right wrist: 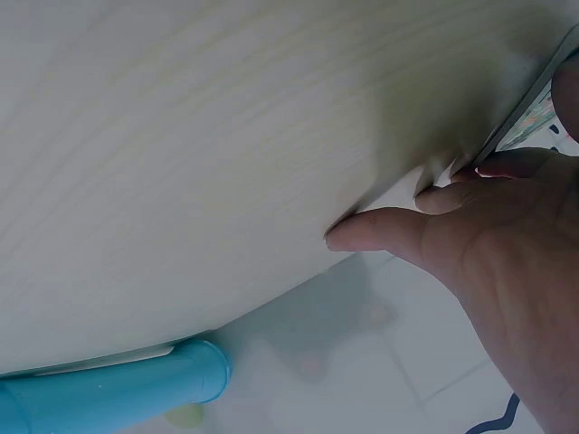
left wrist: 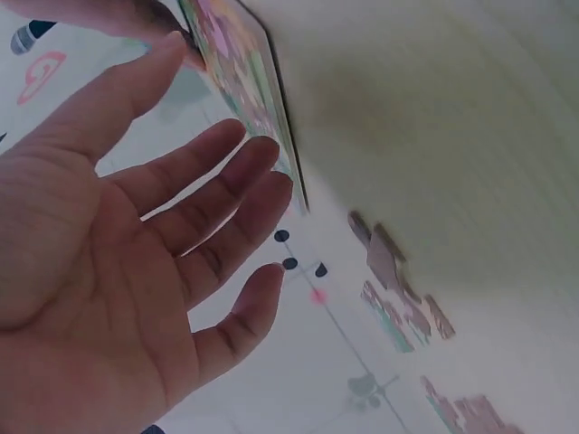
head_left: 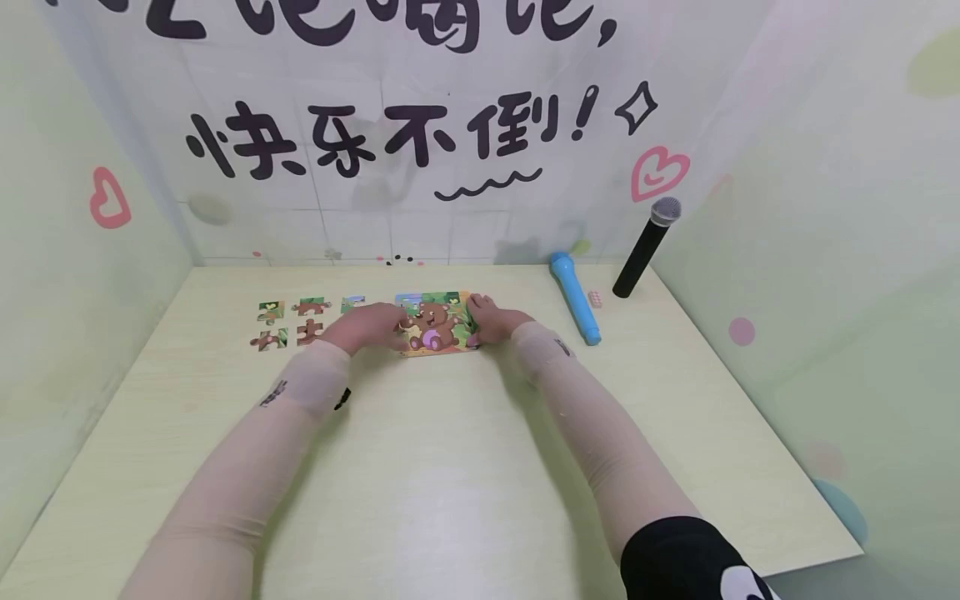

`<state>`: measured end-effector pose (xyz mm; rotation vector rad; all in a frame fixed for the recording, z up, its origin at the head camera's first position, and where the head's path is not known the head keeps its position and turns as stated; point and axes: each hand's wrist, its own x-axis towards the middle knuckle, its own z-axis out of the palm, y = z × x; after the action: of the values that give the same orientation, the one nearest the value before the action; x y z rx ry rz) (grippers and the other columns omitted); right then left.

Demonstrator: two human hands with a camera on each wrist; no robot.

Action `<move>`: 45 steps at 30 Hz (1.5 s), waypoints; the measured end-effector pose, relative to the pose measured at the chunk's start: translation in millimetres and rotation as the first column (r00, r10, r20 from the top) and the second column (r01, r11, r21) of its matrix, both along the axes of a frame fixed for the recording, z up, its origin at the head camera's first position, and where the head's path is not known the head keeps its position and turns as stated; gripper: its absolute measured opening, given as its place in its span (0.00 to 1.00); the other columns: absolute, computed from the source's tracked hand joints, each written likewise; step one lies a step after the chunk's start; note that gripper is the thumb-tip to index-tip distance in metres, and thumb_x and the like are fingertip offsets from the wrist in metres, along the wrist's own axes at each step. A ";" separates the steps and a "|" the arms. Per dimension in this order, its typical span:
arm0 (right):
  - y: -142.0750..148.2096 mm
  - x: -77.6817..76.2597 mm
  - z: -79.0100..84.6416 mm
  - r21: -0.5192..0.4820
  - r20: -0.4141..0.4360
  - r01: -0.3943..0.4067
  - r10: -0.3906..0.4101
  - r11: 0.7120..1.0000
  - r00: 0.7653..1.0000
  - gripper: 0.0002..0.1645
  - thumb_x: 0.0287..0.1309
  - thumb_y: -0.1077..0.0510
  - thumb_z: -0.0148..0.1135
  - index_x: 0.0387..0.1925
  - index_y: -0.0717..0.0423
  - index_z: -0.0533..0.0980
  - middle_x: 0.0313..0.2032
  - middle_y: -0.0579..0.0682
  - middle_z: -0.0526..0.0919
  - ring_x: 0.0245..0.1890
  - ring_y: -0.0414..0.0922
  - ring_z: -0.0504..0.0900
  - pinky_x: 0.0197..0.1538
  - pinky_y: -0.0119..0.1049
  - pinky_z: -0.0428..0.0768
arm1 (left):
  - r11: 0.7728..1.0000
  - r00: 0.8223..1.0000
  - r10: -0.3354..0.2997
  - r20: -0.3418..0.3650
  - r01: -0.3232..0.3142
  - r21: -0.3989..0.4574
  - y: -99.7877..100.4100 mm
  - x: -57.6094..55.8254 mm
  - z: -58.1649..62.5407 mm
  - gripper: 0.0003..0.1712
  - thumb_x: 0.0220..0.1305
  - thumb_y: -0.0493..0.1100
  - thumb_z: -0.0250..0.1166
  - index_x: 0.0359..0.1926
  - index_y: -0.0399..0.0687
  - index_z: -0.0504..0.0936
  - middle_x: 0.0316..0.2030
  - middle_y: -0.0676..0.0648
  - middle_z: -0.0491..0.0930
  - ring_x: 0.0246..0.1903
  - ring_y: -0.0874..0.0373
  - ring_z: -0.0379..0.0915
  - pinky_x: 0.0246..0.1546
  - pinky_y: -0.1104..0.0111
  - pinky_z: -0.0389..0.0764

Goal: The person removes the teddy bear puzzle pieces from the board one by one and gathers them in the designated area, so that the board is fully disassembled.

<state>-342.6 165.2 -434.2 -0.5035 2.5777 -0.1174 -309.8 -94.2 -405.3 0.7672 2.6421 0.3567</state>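
From here I see the bear puzzle (head_left: 437,321) on the table (head_left: 450,467), between both hands. The left hand (head_left: 367,327), fingers spread loosely, covers its left edge in my head view. The right hand (head_left: 497,321) is at the right edge; I can't tell whether it pinches. Loose pieces (head_left: 311,307) lie to the left, one partly behind the left hand. Off right, I have a blue mic (head_left: 576,300), a pink block (head_left: 595,299) just beside it, then a black mic (head_left: 640,256).
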 end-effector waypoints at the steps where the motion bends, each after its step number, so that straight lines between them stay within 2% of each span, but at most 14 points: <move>1: -0.2 0.1 -0.6 0.006 0.002 0.000 0.000 1.000 1.000 0.54 0.74 0.43 0.53 0.80 0.61 0.33 0.80 0.60 0.31 0.79 0.56 0.31 0.78 0.50 0.41 | 1.000 1.000 0.000 -0.014 0.000 -0.018 4.2 -0.3 -3.4 0.22 0.67 0.49 0.69 0.53 0.38 0.81 0.48 0.41 0.82 0.47 0.47 0.77 0.50 0.53 0.78; 5: -1.6 1.0 -1.0 0.025 -0.006 -0.007 0.007 1.000 1.000 0.54 0.74 0.42 0.53 0.80 0.62 0.33 0.80 0.60 0.32 0.79 0.56 0.32 0.78 0.50 0.42 | 0.998 0.996 0.007 -0.086 -0.013 -0.069 15.1 1.1 -13.6 0.15 0.63 0.50 0.72 0.40 0.44 0.80 0.36 0.47 0.78 0.35 0.52 0.72 0.38 0.56 0.76; 7: -2.1 1.2 -0.9 0.036 -0.013 -0.013 0.013 0.999 1.000 0.54 0.74 0.42 0.53 0.80 0.62 0.34 0.80 0.60 0.32 0.79 0.57 0.33 0.78 0.51 0.43 | 0.996 0.992 0.010 -0.126 -0.021 -0.085 18.4 2.1 -15.8 0.15 0.62 0.50 0.73 0.39 0.45 0.80 0.36 0.47 0.78 0.35 0.52 0.73 0.38 0.56 0.77; 11: -2.2 1.1 -0.6 0.037 -0.021 -0.020 0.020 0.999 1.000 0.54 0.73 0.42 0.54 0.80 0.63 0.34 0.80 0.61 0.34 0.79 0.57 0.33 0.78 0.51 0.44 | 0.994 0.988 0.049 -0.148 -0.064 -0.093 22.5 3.2 -16.9 0.17 0.59 0.50 0.75 0.39 0.44 0.80 0.38 0.46 0.77 0.36 0.51 0.73 0.39 0.56 0.79; 17: -1.2 0.5 -1.5 0.023 -0.015 -0.018 0.019 1.000 1.000 0.54 0.73 0.42 0.53 0.80 0.62 0.34 0.80 0.60 0.33 0.79 0.57 0.33 0.78 0.51 0.44 | 0.991 0.987 0.088 -0.137 -0.100 -0.089 25.2 5.1 -14.8 0.16 0.58 0.49 0.76 0.36 0.45 0.81 0.38 0.46 0.78 0.35 0.51 0.73 0.42 0.53 0.79; 21: 0.0 -0.9 -1.2 0.030 -0.014 -0.023 0.023 0.999 1.000 0.55 0.73 0.42 0.53 0.79 0.62 0.34 0.80 0.61 0.32 0.79 0.58 0.33 0.78 0.51 0.43 | 0.992 0.988 0.088 -0.126 -0.099 -0.083 25.3 5.1 -13.9 0.15 0.59 0.49 0.76 0.36 0.46 0.81 0.37 0.46 0.79 0.35 0.51 0.74 0.41 0.54 0.79; 26: 0.3 -2.5 3.0 0.048 0.021 -0.039 0.038 0.998 0.999 0.55 0.73 0.40 0.53 0.79 0.63 0.33 0.79 0.62 0.31 0.79 0.58 0.32 0.78 0.52 0.43 | 0.993 0.992 0.103 -0.068 -0.107 -0.050 24.3 4.6 -13.0 0.13 0.60 0.47 0.75 0.35 0.46 0.80 0.36 0.47 0.79 0.35 0.52 0.74 0.38 0.58 0.78; 30: -1.2 -3.2 6.9 0.041 0.048 0.001 -0.003 0.999 0.999 0.56 0.72 0.36 0.51 0.80 0.62 0.34 0.80 0.60 0.32 0.79 0.55 0.32 0.78 0.51 0.42 | 0.994 0.994 0.105 -0.018 -0.105 -0.033 24.9 4.4 -10.4 0.13 0.60 0.46 0.74 0.36 0.46 0.79 0.36 0.46 0.79 0.35 0.51 0.73 0.39 0.57 0.78; 34: -9.5 -1.1 7.5 0.009 0.022 0.064 -0.064 0.998 0.998 0.57 0.71 0.32 0.49 0.79 0.65 0.40 0.80 0.61 0.39 0.79 0.56 0.37 0.78 0.51 0.46 | 0.994 0.995 0.103 0.006 -0.103 -0.044 25.1 1.9 -9.5 0.14 0.60 0.46 0.74 0.38 0.45 0.79 0.36 0.45 0.78 0.36 0.51 0.73 0.39 0.57 0.77; 39: -22.9 4.5 4.3 0.002 -0.070 0.093 -0.093 0.996 0.993 0.58 0.70 0.32 0.53 0.76 0.72 0.47 0.77 0.65 0.46 0.76 0.62 0.47 0.69 0.67 0.60 | 0.993 0.994 0.105 0.026 -0.104 -0.050 24.3 -2.7 -10.6 0.13 0.60 0.46 0.73 0.35 0.45 0.78 0.33 0.46 0.78 0.32 0.53 0.72 0.33 0.61 0.75; 45: -30.9 7.5 3.6 0.028 -0.097 0.142 -0.139 0.989 0.985 0.57 0.69 0.32 0.54 0.77 0.70 0.48 0.78 0.64 0.46 0.77 0.62 0.46 0.64 0.74 0.61 | 0.992 0.993 0.119 0.005 -0.119 -0.033 22.9 -5.0 -11.8 0.15 0.58 0.46 0.75 0.35 0.45 0.77 0.32 0.46 0.78 0.31 0.53 0.71 0.32 0.62 0.74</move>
<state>-335.2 134.3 -430.6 -0.3209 2.7027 -0.0997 -314.8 -71.2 -417.2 0.5988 2.6870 0.3469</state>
